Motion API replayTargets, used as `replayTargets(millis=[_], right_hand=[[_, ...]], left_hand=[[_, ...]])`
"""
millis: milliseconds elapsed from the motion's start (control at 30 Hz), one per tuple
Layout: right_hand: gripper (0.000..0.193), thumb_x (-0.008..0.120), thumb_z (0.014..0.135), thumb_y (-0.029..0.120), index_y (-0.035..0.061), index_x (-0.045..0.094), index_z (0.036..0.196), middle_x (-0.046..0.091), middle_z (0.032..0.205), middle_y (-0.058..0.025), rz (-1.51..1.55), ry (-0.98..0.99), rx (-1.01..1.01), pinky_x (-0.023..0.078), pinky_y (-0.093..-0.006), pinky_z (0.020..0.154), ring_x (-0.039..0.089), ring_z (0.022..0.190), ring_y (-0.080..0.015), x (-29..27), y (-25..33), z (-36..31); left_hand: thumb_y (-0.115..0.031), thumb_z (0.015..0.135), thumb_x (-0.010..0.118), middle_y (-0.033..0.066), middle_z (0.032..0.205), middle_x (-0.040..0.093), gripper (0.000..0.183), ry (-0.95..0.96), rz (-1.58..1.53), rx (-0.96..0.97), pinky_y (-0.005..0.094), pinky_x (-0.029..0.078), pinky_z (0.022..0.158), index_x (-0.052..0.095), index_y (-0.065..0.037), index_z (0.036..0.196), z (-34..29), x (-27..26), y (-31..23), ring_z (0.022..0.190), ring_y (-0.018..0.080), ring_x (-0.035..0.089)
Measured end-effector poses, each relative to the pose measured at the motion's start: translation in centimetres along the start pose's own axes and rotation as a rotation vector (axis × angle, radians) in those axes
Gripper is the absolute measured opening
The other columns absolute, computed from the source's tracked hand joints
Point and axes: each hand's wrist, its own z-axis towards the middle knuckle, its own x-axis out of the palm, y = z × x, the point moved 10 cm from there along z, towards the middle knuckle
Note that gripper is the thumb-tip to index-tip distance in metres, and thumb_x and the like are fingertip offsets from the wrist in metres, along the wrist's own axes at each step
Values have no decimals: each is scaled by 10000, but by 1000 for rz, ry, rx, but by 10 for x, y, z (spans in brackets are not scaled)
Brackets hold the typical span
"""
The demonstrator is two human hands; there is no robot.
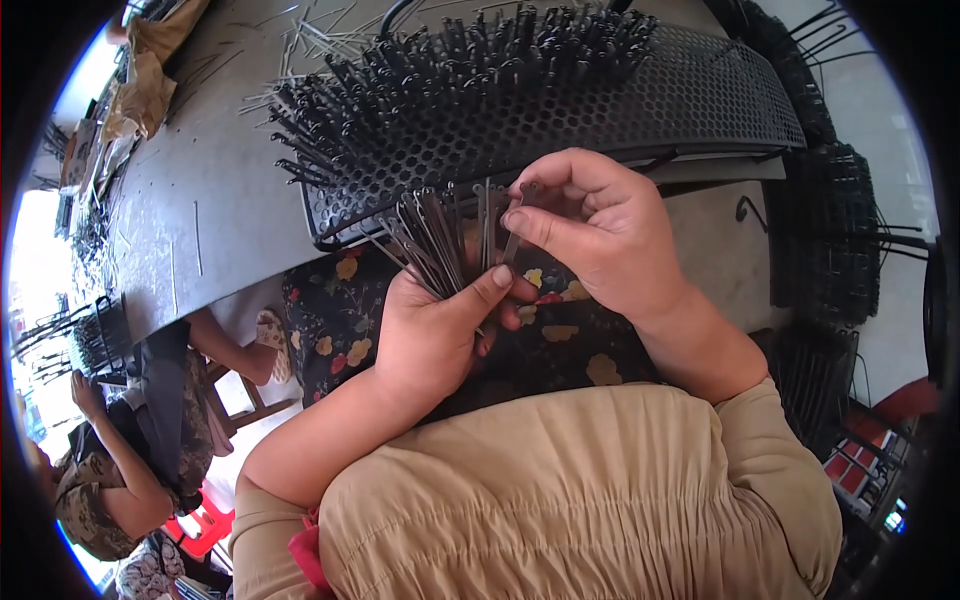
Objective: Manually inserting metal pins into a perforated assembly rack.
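My left hand (430, 325) is closed round a bundle of thin dark metal rods (428, 240) with small looped ends, which stand up and fan out above the thumb. My right hand (615, 235) pinches the top of a single flat dark metal strip (514, 240) between thumb and forefinger; its lower end reaches down to the left fingertips. Just beyond both hands lies a black perforated metal panel (715, 105). Many dark rods (470, 75) stick up from its holes, crowded along the far and left side, while its right part shows bare mesh.
The panel lies on a grey table (235, 110) with loose rods scattered at its far left. Stacked black wire racks (835, 235) stand on the right. At lower left another person (115, 490) sits near a wooden stool (245, 405). Brown wrapping paper (145, 85) lies at far left.
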Motion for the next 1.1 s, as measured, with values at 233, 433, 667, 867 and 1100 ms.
replayTargets(millis=[233, 433, 667, 867, 1100], right_hand=[[138, 683, 890, 32, 18, 625, 1015, 682, 867, -52, 211, -98, 1, 466, -180, 539, 624, 697, -63, -13, -4, -3], [214, 658, 897, 7, 15, 567, 1091, 681, 869, -81, 192, -75, 18, 479, -189, 546, 633, 696, -93, -11, -3, -5], [331, 655, 890, -21, 20, 496, 1177, 687, 880, -97, -333, -406, -870, 509, -203, 589, 617, 680, -99, -69, 94, 7], [372, 669, 869, -65, 23, 488, 1181, 634, 862, -118, 1, -174, -1613, 531, -265, 639, 674, 796, -156, -62, 92, 15], [147, 742, 761, -29, 38, 696, 884, 670, 887, -70, -985, -286, -987, 508, -258, 657, 649, 733, -187, -21, 101, 17]], left_hand=[[-100, 953, 608, 88, 865, 704, 74, -27, -51, -19, 195, 411, 428, 618, -45, 1001, -1, -3, 7, 631, 90, 616], [-103, 961, 596, 100, 855, 699, 66, -58, -65, -23, 201, 400, 424, 599, -46, 995, -4, -7, 7, 618, 99, 609], [-101, 967, 584, 90, 818, 679, 60, -111, -82, -68, 213, 400, 430, 581, -47, 993, -4, -12, 15, 628, 114, 604], [-114, 972, 581, 79, 813, 673, 64, -105, -60, -66, 210, 402, 437, 589, -51, 981, -1, -11, 18, 628, 105, 598], [-116, 964, 593, 70, 806, 667, 67, -102, -28, -68, 208, 406, 436, 591, -50, 978, 2, -7, 18, 622, 97, 593]])
